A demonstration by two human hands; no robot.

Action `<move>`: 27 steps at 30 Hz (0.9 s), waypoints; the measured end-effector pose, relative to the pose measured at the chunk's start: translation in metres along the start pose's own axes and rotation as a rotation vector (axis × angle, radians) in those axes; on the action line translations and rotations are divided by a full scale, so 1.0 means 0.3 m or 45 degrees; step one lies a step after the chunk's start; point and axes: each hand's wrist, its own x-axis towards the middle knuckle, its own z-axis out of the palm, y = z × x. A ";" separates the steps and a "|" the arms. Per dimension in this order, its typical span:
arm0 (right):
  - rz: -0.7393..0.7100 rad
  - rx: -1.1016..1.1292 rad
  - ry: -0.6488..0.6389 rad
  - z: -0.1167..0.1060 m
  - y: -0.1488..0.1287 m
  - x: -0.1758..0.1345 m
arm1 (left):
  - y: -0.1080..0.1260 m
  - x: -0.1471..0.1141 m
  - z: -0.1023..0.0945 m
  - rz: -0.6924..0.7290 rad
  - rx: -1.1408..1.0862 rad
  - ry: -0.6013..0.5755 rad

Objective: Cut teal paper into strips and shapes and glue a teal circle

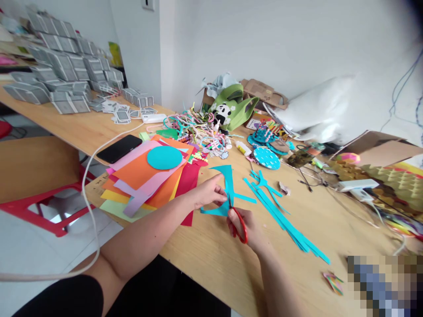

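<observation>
Red-handled scissors (243,226) are in my right hand (248,223), their blades pointing away from me over a blue paper piece (228,174). My left hand (211,193) pinches that paper just left of the blades, its index finger stretched forward. A blue offcut strip sticks out to the right of the blades. Long blue paper strips (291,229) lie in a bundle on the table to the right. Left of my hands, a blue paper circle (164,157) rests on a stack of coloured sheets (132,174).
A black phone (119,149) lies by the sheets, with a white cable (86,176) running past. Behind are tangled pipe cleaners (194,125), a glue bottle (243,149), a dotted blue disc (267,157) and a green panda bag (233,108). Grey bundles (71,102) are piled far left.
</observation>
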 end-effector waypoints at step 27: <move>-0.033 -0.047 0.044 0.003 0.006 0.001 | -0.005 -0.006 0.007 -0.014 -0.064 -0.006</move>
